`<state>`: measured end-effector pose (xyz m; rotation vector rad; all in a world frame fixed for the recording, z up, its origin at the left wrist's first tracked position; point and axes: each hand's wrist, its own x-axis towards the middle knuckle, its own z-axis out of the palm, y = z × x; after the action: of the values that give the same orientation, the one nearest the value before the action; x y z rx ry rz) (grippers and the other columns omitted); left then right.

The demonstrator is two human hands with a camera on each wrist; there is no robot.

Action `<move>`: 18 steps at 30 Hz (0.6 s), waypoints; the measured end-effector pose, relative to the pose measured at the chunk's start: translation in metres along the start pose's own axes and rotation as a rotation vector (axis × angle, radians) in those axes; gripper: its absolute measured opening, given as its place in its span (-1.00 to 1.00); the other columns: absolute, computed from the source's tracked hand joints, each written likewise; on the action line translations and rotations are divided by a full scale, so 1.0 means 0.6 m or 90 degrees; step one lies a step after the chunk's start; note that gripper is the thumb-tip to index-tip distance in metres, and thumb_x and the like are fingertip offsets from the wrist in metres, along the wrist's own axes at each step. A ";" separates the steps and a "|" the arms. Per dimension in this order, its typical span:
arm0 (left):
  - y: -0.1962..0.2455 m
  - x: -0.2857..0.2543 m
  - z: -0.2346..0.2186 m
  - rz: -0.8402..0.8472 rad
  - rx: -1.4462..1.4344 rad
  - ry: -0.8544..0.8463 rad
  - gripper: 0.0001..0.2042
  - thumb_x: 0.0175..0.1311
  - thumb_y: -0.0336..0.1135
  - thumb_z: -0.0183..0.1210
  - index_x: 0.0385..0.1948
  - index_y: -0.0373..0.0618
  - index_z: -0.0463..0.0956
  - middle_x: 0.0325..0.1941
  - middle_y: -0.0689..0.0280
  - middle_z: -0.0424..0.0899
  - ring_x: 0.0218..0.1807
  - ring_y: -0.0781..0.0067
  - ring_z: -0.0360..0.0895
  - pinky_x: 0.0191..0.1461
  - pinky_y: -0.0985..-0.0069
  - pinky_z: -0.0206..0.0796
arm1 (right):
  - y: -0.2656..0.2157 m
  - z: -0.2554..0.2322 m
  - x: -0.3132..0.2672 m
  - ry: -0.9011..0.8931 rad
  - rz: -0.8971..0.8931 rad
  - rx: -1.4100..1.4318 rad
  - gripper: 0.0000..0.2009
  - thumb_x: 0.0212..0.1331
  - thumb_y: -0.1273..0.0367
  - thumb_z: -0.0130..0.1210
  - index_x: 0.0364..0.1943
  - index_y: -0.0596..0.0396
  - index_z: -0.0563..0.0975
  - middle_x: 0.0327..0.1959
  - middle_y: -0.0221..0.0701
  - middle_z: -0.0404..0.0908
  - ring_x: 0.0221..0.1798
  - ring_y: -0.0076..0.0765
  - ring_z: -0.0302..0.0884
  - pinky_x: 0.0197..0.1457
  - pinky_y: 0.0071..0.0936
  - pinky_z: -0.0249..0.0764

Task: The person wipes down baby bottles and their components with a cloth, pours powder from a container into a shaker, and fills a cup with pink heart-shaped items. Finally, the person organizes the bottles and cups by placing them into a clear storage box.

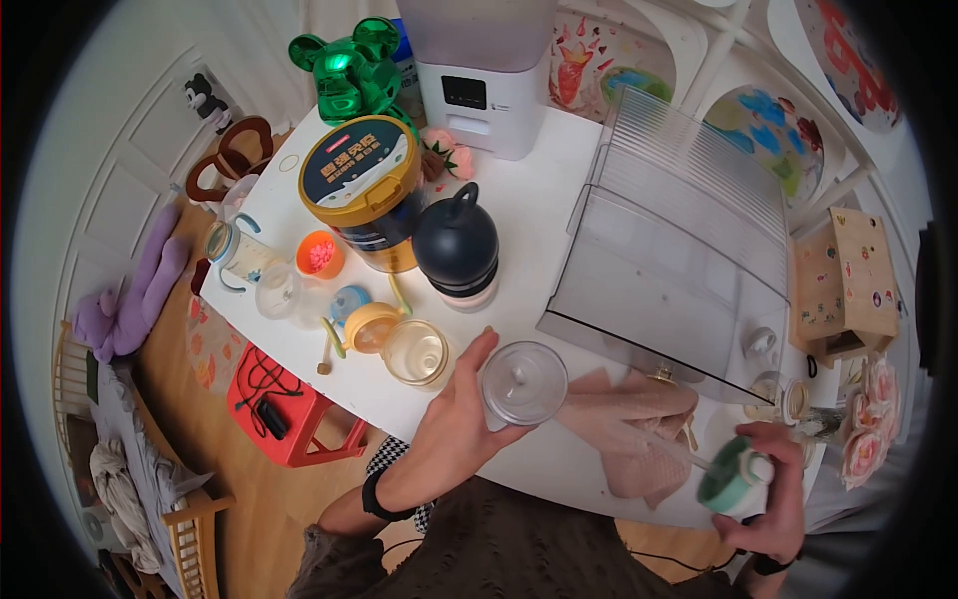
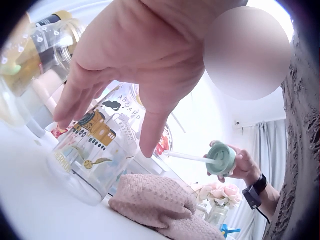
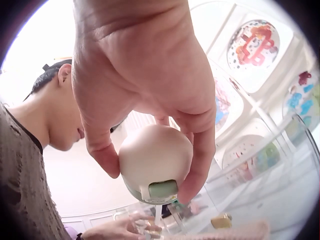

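A clear printed bottle (image 2: 92,140) stands upright and uncapped on the white table, seen from above as a round clear bottle (image 1: 524,383) in the head view. My left hand (image 1: 454,409) holds it, thumb on one side and fingers on the other. Off to the right, my right hand (image 1: 783,494) grips a green and white bottle lid (image 1: 733,479) above the table's edge. In the right wrist view thumb and fingers pinch the lid's pale dome (image 3: 156,160). From its green underside a straw (image 2: 185,157) points toward the bottle. A pink cloth (image 1: 639,429) lies between the hands.
Beyond the left hand sit an open glass jar (image 1: 415,354), a dark round-topped bottle (image 1: 456,245) and a large gold-lidded tub (image 1: 364,185). A clear plastic bin (image 1: 669,270) takes up the right of the table. Pink flowers (image 1: 870,424) stand at the far right.
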<state>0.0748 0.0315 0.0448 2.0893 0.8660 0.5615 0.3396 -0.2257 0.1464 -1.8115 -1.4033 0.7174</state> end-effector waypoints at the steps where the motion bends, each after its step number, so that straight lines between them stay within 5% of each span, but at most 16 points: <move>1: 0.009 -0.006 -0.005 0.004 0.000 -0.006 -0.11 0.05 -0.22 0.53 0.35 -0.22 0.08 0.36 -0.06 0.45 0.22 -0.13 0.58 0.21 0.24 0.51 | 0.013 0.016 0.002 -0.018 0.008 -0.011 -0.16 -0.37 0.44 0.45 0.19 0.06 0.28 0.23 -0.02 0.37 0.24 -0.03 0.40 0.26 -0.20 0.40; 4: 0.040 -0.036 -0.036 -0.048 0.116 -0.055 -0.22 0.18 -0.21 0.43 0.35 -0.31 0.16 0.30 -0.15 0.43 0.20 -0.19 0.55 0.21 0.18 0.49 | 0.032 0.056 0.012 -0.046 0.036 -0.065 -0.19 -0.25 0.44 0.48 0.19 0.07 0.25 0.19 -0.03 0.43 0.17 0.08 0.49 0.17 -0.18 0.51; 6: 0.041 -0.065 -0.048 -0.076 0.293 -0.179 -0.30 0.24 -0.16 0.37 0.31 -0.39 0.26 0.20 -0.15 0.49 0.02 -0.12 0.64 0.05 0.20 0.57 | 0.044 0.077 0.014 -0.035 0.080 -0.077 -0.19 -0.30 0.52 0.44 0.18 0.08 0.25 0.22 -0.09 0.37 0.22 -0.07 0.44 0.27 -0.26 0.43; 9: 0.061 -0.071 -0.040 -0.022 0.132 -0.328 -0.34 0.29 -0.19 0.31 0.30 -0.45 0.28 0.10 -0.14 0.54 -0.13 -0.07 0.67 -0.11 0.21 0.60 | 0.057 0.091 0.017 -0.032 0.148 -0.084 -0.23 -0.20 0.46 0.44 0.16 0.08 0.23 0.17 -0.09 0.42 0.16 0.02 0.51 0.21 -0.27 0.48; 13: 0.046 -0.050 0.032 0.152 0.127 -0.182 -0.35 0.33 -0.26 0.27 0.36 -0.40 0.21 -0.10 -0.02 0.64 -0.21 -0.08 0.68 -0.23 0.22 0.57 | 0.085 0.104 0.016 -0.052 0.172 -0.080 -0.24 -0.10 0.40 0.44 0.18 0.11 0.19 0.09 -0.06 0.45 0.08 0.13 0.56 0.12 -0.22 0.52; 18: 0.036 -0.033 0.063 0.067 0.171 -0.284 -0.37 0.33 -0.29 0.25 0.35 -0.41 0.22 -0.22 0.00 0.63 -0.29 -0.07 0.67 -0.29 0.16 0.55 | 0.093 0.115 0.014 -0.097 0.198 -0.074 -0.23 -0.08 0.41 0.42 0.20 0.15 0.16 0.07 -0.03 0.46 0.02 0.18 0.58 0.07 -0.19 0.54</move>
<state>0.0940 -0.0120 0.0382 2.3836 0.5978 0.0184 0.3191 -0.2113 0.0607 -2.1328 -1.2950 0.9675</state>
